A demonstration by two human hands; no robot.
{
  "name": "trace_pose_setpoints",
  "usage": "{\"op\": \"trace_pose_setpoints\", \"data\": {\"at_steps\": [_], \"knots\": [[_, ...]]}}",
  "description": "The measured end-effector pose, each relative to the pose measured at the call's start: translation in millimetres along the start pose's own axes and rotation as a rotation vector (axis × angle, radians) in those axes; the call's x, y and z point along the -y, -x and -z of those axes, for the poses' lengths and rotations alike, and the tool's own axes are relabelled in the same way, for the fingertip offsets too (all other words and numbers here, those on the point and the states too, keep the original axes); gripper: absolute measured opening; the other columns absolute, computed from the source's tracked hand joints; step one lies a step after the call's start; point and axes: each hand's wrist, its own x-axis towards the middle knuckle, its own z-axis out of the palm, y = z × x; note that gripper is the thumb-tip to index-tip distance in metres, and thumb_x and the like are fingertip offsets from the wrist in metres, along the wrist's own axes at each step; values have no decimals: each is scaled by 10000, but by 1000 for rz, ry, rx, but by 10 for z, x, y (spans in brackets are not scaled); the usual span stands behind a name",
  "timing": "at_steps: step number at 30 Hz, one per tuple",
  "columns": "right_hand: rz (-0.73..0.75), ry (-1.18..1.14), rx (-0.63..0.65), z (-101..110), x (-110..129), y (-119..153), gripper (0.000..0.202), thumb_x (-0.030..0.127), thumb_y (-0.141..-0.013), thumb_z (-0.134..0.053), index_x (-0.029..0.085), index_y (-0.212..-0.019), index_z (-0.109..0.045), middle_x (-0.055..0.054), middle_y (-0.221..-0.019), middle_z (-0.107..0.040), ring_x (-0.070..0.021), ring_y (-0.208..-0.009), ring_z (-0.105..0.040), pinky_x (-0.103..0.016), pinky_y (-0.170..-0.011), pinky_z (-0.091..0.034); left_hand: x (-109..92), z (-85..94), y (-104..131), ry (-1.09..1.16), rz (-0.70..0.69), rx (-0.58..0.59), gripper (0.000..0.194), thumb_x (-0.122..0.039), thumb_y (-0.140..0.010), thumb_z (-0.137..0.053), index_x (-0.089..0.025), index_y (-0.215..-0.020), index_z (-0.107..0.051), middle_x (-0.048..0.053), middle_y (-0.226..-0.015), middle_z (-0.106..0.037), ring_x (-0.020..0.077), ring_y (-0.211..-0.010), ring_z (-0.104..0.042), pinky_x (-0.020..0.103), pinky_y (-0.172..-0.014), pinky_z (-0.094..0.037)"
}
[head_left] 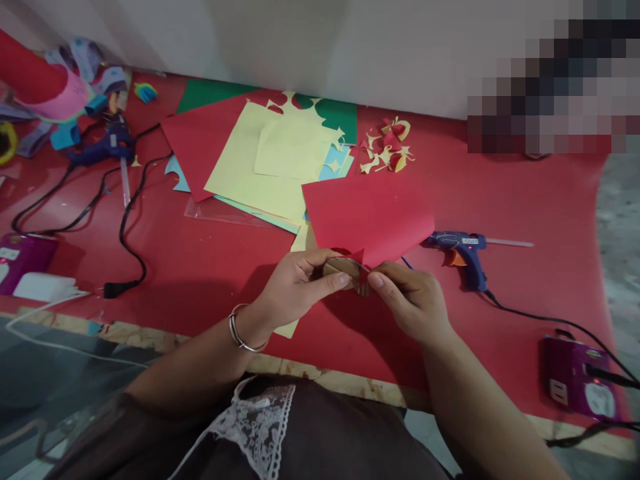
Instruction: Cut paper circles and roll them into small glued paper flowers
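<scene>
My left hand (300,287) pinches a small brown cardboard piece (345,268) with a curved upper edge, thumb in front and fingers behind. At its right end the fingertips of my right hand (407,293) are closed on the tip of a thin edge or strip; I cannot make out which. A scrap of red shows between the two hands. Just behind them lies a large red paper sheet (367,210), its right side curling up. To the right, a blue glue gun (463,250) with an orange trigger lies on its side, a clear glue stick poking out.
Yellow sheets (250,157), some with cut-out edges, overlap red, green and blue paper. Paper scraps (387,147) lie at the back. Another glue gun (107,143) and black cords lie left. Purple power boxes (580,377) stand on both sides of the red table (500,320).
</scene>
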Motion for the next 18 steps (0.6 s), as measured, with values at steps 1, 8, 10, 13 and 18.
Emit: {"op": "trace_pose_setpoints", "data": {"at_steps": [1,8,10,13,18], "knots": [[1,0,2,1,-6,3,598,633,-1062,-504,185,-705,-677,-32,-637,-652,-112,-536,-517,-258,-519,-369,-3,6,0,-17,0,-1,109,-228,-907,-816,-189,-1008,-828,31,-937,-831,134,-890,-766,247,-887,-606],[13,-3,17,5,-2,2,600,626,-1061,-510,183,-679,-642,11,-563,-523,-89,-492,-410,-252,-486,-322,-61,21,-2,-107,22,53,69,-203,-924,-762,-173,-967,-807,33,-917,-820,127,-857,-758,229,-832,-601],[18,3,17,13,9,-3,603,625,-1060,-511,183,-665,-622,27,-543,-459,-83,-483,-373,-252,-475,-295,-67,33,2,-138,28,65,69,-205,-934,-755,-176,-972,-805,30,-925,-817,117,-852,-748,215,-813,-590],[26,17,31,28,19,-8,614,637,-1062,-497,183,-664,-613,34,-537,-436,-80,-481,-360,-253,-473,-283,-70,56,11,-197,35,70,90,-227,-943,-752,-172,-989,-805,36,-930,-810,117,-849,-734,216,-797,-572],[40,40,44,34,9,-11,631,649,-1063,-485,186,-646,-583,43,-540,-387,-74,-476,-312,-254,-459,-258,-110,73,22,-263,41,74,93,-220,-945,-728,-162,-978,-793,33,-881,-772,112,-808,-678,226,-750,-525]]}}
